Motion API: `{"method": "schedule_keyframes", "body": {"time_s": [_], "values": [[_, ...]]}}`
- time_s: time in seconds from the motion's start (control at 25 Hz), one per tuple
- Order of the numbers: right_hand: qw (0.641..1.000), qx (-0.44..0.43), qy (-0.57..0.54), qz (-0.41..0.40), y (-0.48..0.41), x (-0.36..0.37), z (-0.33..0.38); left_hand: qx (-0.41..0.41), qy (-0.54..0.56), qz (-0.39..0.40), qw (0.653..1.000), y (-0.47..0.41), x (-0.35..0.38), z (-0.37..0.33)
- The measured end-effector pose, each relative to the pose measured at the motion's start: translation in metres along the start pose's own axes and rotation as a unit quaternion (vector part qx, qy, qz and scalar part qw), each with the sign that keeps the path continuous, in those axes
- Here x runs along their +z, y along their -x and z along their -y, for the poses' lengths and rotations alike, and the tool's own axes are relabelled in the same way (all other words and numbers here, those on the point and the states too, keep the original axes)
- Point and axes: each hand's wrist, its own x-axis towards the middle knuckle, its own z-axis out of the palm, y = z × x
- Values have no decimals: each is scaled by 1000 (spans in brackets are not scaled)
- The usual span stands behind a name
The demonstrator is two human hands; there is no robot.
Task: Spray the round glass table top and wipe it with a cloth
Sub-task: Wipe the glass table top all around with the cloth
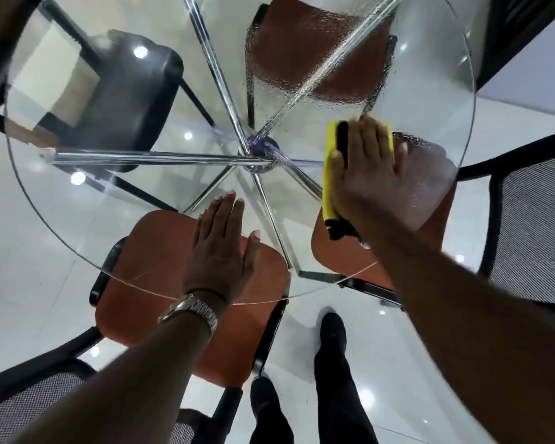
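Note:
The round glass table top (77, 219) fills the view, with spray droplets (302, 75) beading its far right part. My right hand (370, 174) lies flat on a yellow cloth with black edging (329, 174), pressing it onto the glass at the right. My left hand (223, 251) rests flat and open on the glass near the front edge, a metal watch on its wrist. No spray bottle is in view.
Chrome legs meet at a hub (260, 152) under the glass. Orange-seated chairs (148, 283) stand under the table at front, right and back; a black chair (132, 100) at left. A mesh chair back (532, 219) is at right. My legs (334, 379) stand on the white floor.

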Motion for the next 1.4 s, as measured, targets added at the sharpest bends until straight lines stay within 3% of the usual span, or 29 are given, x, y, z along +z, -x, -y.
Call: {"method": "schedule_keyframes", "body": {"time_s": [0.04,0.08,0.2,0.24,0.28,0.36,0.44,0.48,0.52,0.6,0.68,0.72,0.76,0.84,0.92,1.0,1.12,1.2,1.28,1.4], "values": [[999,36,-5,-16,26,-1,4,-4,2,4,1000,-1,-1,-1],[1000,9,-2,-13,54,-3,9,-8,2,5,1000,-1,-3,-3],[962,-262,11,72,68,-13,-10,-10,2,7,1000,0,-8,-8],[951,-299,24,73,47,-12,-20,-8,5,12,1000,0,-7,-6],[960,-269,31,71,25,-9,-31,-4,10,18,1000,0,-6,-3],[995,-79,23,52,-13,-12,-51,4,16,21,1000,0,-4,1],[996,94,-1,10,8,-11,-41,8,15,24,1000,1,-6,0],[993,122,-7,-4,32,-11,-25,9,13,25,1000,0,-8,-1],[994,108,-1,-4,57,-12,-7,9,11,25,1000,0,-10,-2],[999,-39,14,35,91,-12,6,3,9,28,1000,0,-14,-5],[974,-208,26,86,71,-13,-10,-9,3,42,999,-1,-13,-6],[967,-230,26,106,49,-15,-25,-12,1,51,999,-1,-12,-6],[975,-194,20,110,27,-16,-39,-14,-1,56,998,0,-12,-6],[998,-2,1,59,12,-17,-57,-11,-5,56,998,-1,-12,-6],[989,149,3,-9,39,-14,-31,-5,-6,53,999,-1,-14,-5],[995,102,11,-11,77,-11,-1,-5,-5,48,999,-1,-15,-6],[985,-153,6,75,76,-15,-16,-12,-1,51,999,-1,-15,-9],[965,-240,12,109,37,-15,-44,-5,3,44,999,-2,-13,-9],[979,-168,-11,113,-6,-16,-70,-7,-1,38,999,-2,-15,-8],[995,61,-38,71,-36,-24,-90,-5,-16,20,1000,-15,-22,-24]]}}
